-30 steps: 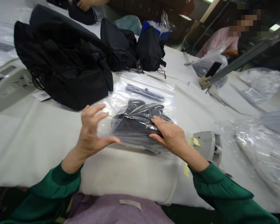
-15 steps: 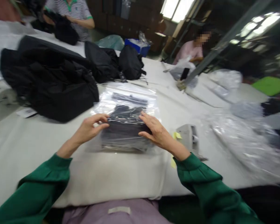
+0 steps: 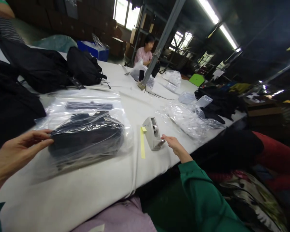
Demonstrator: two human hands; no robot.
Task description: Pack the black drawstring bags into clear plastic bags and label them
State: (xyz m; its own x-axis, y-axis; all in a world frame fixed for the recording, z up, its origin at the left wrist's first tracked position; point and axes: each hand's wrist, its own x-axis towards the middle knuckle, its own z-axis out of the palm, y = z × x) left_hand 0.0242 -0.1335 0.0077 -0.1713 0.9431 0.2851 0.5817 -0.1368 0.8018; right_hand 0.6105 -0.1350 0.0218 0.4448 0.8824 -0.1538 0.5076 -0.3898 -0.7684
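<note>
A clear plastic bag (image 3: pixel 87 158) lies on the table with a folded black item (image 3: pixel 91 135) inside and a printed strip near its top. My left hand (image 3: pixel 24 149) is at the bag's left edge, thumb and fingers closed on the plastic. To the right of the bag stands a small grey-white tape dispenser (image 3: pixel 151 132). My right hand (image 3: pixel 175 146) reaches its front end, fingertips pinched at the tape by the cutting edge. How much tape they hold is too small to make out.
Yellow tape strips (image 3: pixel 142 145) are beside the dispenser. Black bags (image 3: pixel 82 66) line the left and back. Loose clear plastic bags (image 3: pixel 186 117) lie on the right. A metal post (image 3: pixel 157 53) rises from the table, with a person in pink (image 3: pixel 142 54) behind it.
My right hand has left the bag and moved right to the tape dispenser. My left hand stays at the bag's left edge. The view has swung right.
</note>
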